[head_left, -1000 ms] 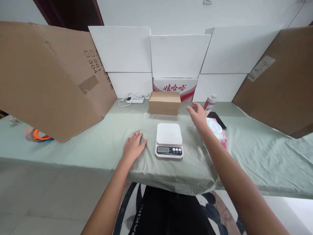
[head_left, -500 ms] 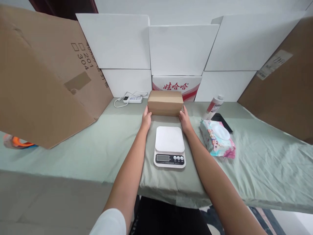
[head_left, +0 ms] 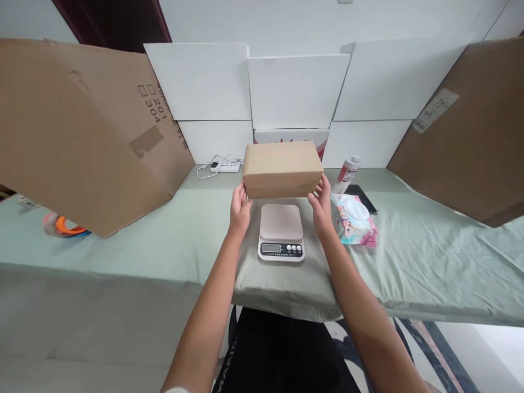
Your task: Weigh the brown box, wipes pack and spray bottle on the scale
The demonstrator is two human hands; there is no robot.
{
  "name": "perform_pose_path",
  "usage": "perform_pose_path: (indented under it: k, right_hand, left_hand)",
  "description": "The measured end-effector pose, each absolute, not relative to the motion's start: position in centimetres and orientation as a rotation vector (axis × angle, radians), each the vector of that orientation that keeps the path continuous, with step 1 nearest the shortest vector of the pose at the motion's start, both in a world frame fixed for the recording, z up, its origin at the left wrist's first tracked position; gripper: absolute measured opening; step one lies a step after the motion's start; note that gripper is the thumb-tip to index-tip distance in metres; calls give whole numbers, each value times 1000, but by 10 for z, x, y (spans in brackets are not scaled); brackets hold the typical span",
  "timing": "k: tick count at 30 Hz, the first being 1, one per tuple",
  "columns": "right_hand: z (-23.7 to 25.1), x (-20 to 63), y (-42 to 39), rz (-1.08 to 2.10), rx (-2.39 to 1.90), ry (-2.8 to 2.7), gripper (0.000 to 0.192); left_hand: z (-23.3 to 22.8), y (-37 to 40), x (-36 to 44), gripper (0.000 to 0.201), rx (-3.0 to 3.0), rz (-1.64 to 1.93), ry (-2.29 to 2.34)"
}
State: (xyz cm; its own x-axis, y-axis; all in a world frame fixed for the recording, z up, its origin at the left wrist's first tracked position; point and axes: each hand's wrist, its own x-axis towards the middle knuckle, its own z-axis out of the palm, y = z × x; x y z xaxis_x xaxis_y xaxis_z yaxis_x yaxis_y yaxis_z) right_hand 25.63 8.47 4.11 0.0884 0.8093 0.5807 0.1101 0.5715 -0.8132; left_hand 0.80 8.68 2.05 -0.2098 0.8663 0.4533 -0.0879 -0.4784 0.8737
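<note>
Box (head_left: 282,169) level, long axis left-right

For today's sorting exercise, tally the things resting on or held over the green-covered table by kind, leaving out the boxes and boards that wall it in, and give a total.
Small cardboard boxes: 1, the brown box gripped by the left hand and right hand
Kitchen scales: 1
Wet-wipe packs: 1
Bottles: 1
Power strips: 1
Dark flat devices: 1
Tape rolls: 1
Total: 7
</note>
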Motion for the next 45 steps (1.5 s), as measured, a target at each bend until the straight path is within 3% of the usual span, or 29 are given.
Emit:
perform_pose_path:
  k: [8, 31, 45]
  right_hand:
    - [-6, 258, -7, 666, -913, -1235, 67]
    - [-4, 261, -5, 474, -1000, -1185, 64]
    - [2, 262, -3, 461, -1012, -1146, 64]
  left_hand:
    - [-9, -23, 15, 57, 1241, 1768, 936]
    - [-13, -14, 18, 74, 1251, 1727, 925]
    - [-13, -10, 18, 73, 1220, 1722, 960]
